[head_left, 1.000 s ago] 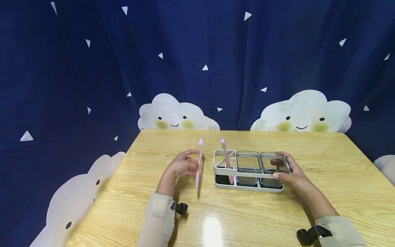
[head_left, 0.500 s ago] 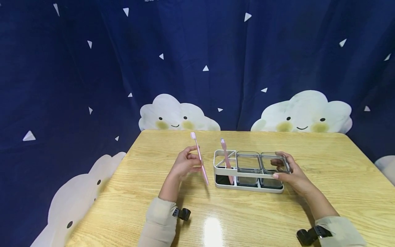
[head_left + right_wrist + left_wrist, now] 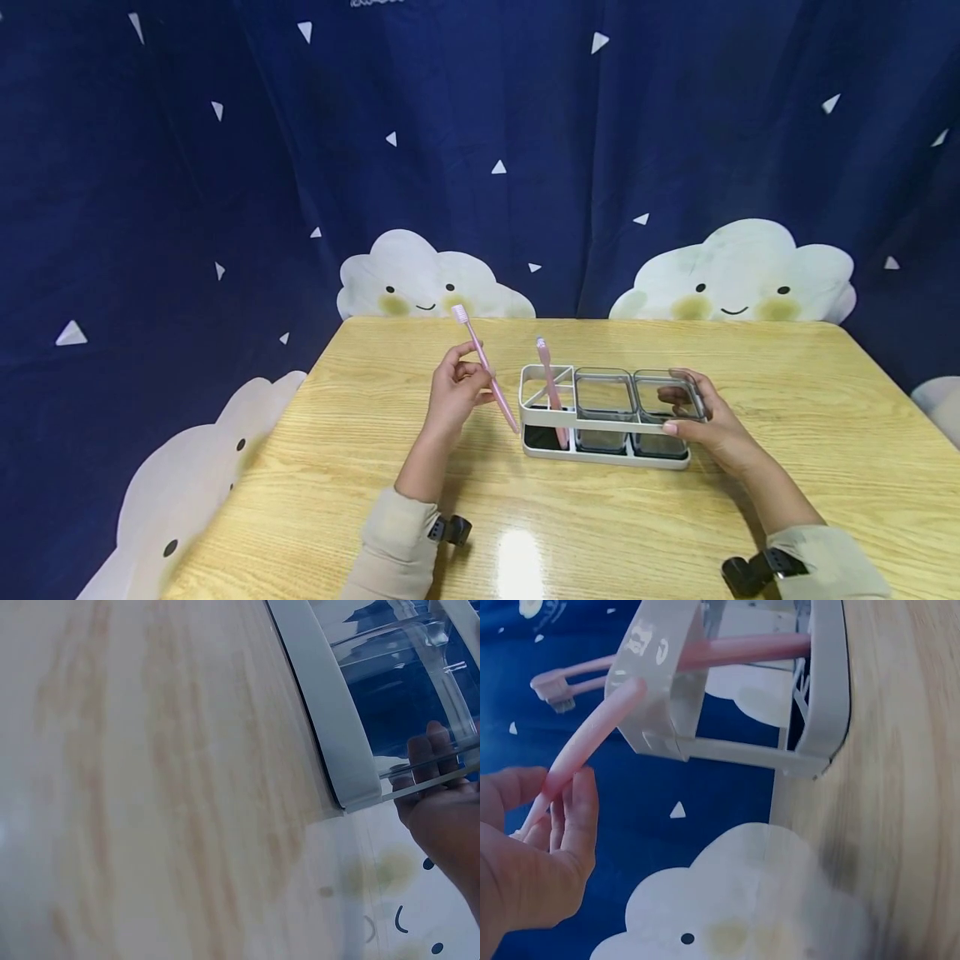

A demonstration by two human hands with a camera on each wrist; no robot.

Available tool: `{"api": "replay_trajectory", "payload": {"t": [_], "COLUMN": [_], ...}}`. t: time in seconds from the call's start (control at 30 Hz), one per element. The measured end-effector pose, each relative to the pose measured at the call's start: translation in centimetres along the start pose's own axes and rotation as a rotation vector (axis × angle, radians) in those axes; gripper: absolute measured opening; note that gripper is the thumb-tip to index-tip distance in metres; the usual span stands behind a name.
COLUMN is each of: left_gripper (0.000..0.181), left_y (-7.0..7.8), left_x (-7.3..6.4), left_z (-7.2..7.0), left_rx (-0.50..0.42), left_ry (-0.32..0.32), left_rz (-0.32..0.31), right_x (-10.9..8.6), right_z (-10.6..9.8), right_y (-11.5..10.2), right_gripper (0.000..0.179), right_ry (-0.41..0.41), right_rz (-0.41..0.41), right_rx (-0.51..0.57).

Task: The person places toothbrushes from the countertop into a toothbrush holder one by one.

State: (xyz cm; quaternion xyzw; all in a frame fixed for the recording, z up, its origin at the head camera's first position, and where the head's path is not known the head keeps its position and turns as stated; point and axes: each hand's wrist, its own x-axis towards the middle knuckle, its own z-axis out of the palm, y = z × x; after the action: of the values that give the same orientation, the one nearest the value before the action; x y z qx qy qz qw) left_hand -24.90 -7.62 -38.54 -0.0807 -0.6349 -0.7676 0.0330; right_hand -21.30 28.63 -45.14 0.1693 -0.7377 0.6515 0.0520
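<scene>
My left hand (image 3: 455, 392) pinches a pink toothbrush (image 3: 484, 360) between thumb and fingers, bristles up and to the left. The handle's lower end slants down beside the left side of a white toothbrush holder (image 3: 547, 417); in the left wrist view that handle end (image 3: 622, 701) overlaps the holder's upper rail. A second pink toothbrush (image 3: 551, 379) leans in the holder's left section. Two clear cups (image 3: 604, 393) fill the other sections. My right hand (image 3: 716, 425) grips the holder's right end, thumb in front and fingers behind the right cup (image 3: 663, 396).
The holder stands on a light wooden table (image 3: 600, 533). Behind the table hangs a dark blue curtain (image 3: 450, 108) with white triangles and smiling clouds. Each wrist wears a small black camera (image 3: 450, 530) on a strap.
My left hand has moved up and to the right towards the holder. The toothbrush in it has tilted, its head going left and its handle end right. The right hand and holder stay still.
</scene>
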Motion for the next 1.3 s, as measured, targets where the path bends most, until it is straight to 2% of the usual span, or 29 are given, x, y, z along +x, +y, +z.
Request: {"api": "replay_trajectory", "payload": {"t": [0.23, 0.37, 0.63, 0.8, 1.1, 1.3], "left_gripper": [0.037, 0.034, 0.030, 0.030, 0.032, 0.036], "left_y": [0.6, 1.0, 1.6, 1.8, 1.5, 1.2], "left_x": [-0.1, -0.4, -0.8, -0.9, -0.9, -0.8], "left_z": [0.9, 1.4, 2.6, 3.4, 4.6, 5.0], "left_rx": [-0.072, -0.115, -0.206, -0.230, -0.258, -0.196], "left_ry": [0.067, 0.078, 0.053, 0.052, 0.017, -0.017], "left_rz": [0.049, 0.102, 0.232, 0.288, 0.315, 0.336], "right_x": [0.0, 0.1, 0.1, 0.0, -0.1, 0.0], "right_z": [-0.1, 0.0, 0.0, 0.1, 0.1, 0.0], "right_y": [0.1, -0.1, -0.2, -0.3, -0.6, -0.5], "right_gripper": [0.074, 0.075, 0.075, 0.074, 0.074, 0.074], "right_ry": [-0.002, -0.010, -0.012, -0.013, -0.012, -0.014], "right_rz": [0.001, 0.008, 0.014, 0.031, 0.056, 0.044], "right_rx": [-0.013, -0.032, -0.037, -0.036, -0.053, -0.043]}}
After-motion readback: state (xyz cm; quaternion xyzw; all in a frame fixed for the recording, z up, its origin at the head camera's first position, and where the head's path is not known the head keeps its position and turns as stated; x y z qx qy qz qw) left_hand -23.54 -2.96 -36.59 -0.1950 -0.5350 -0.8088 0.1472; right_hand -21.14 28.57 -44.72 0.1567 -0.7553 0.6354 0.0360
